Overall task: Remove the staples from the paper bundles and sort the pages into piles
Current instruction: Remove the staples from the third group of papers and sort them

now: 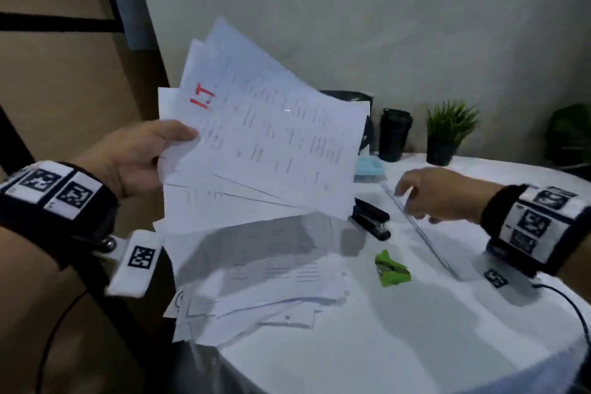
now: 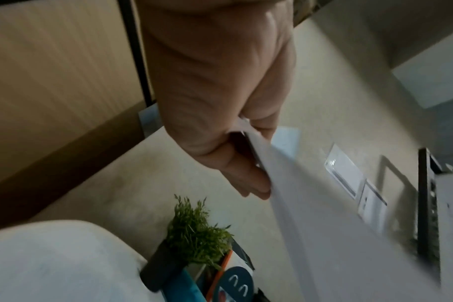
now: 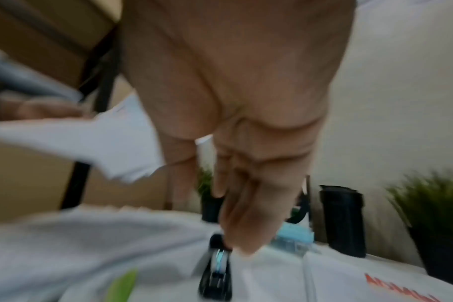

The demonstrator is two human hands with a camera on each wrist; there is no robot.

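My left hand (image 1: pixel 169 147) pinches a fanned bundle of printed pages (image 1: pixel 265 137), thumb on top, raised above the table; the front page bears red handwriting. In the left wrist view the same left hand (image 2: pixel 246 163) grips the bundle's edge (image 2: pixel 323 224). My right hand (image 1: pixel 415 201) reaches over a flat sheet (image 1: pixel 425 233) on the right of the table, fingers relaxed and holding nothing. A messy pile of loose pages (image 1: pixel 256 285) lies below the raised bundle. A black stapler (image 1: pixel 371 222) and a green staple remover (image 1: pixel 391 269) lie between the pile and my right hand.
The round table has a white cloth (image 1: pixel 415 345). At its back stand a black cup (image 1: pixel 395 134), a potted plant (image 1: pixel 447 134) and a blue box (image 1: pixel 369 166). A cable (image 1: pixel 575 307) runs from my right wrist. A sheet with red print (image 3: pixel 391 284) lies at right.
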